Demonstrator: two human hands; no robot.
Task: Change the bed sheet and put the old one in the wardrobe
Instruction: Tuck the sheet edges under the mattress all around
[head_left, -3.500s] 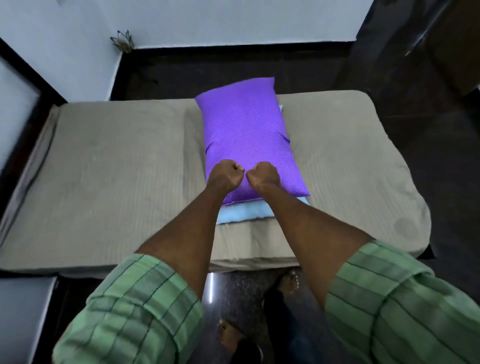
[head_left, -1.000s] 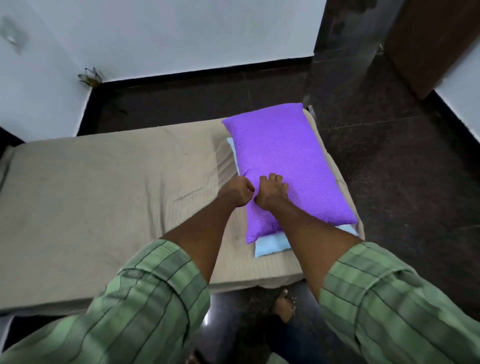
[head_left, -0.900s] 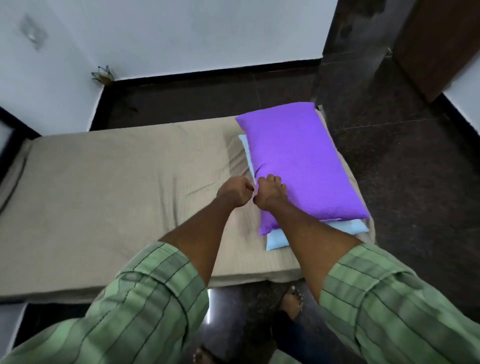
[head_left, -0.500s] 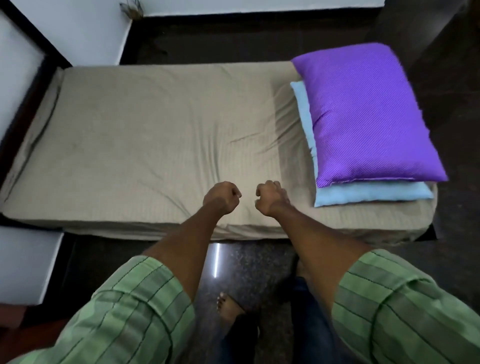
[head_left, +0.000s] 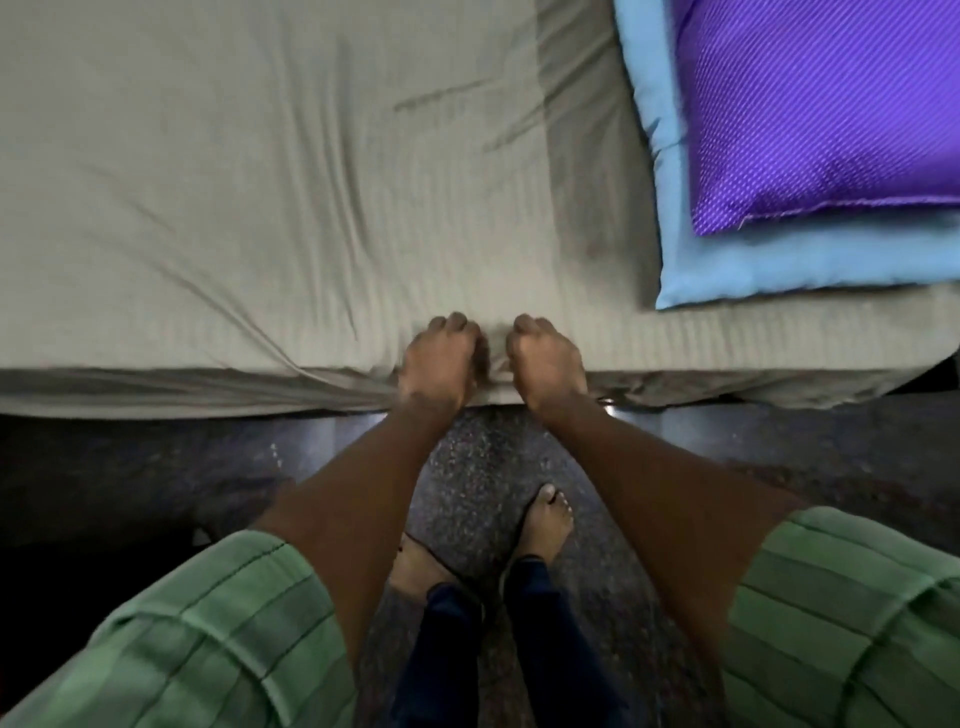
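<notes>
Nearest the camera, two green striped sleeves (head_left: 218, 639) frame bare feet (head_left: 545, 525) on a dark speckled floor (head_left: 467, 467). Both forearms reach forward to the near edge of the bed. The left hand (head_left: 439, 358) and the right hand (head_left: 545, 358) lie side by side, close together, fingers curled down into the beige bed sheet (head_left: 260, 182), bunching it at the mattress edge; creases fan out leftward. Farther right, a purple pillow (head_left: 826, 109) lies on a light blue pillow (head_left: 753, 265).
</notes>
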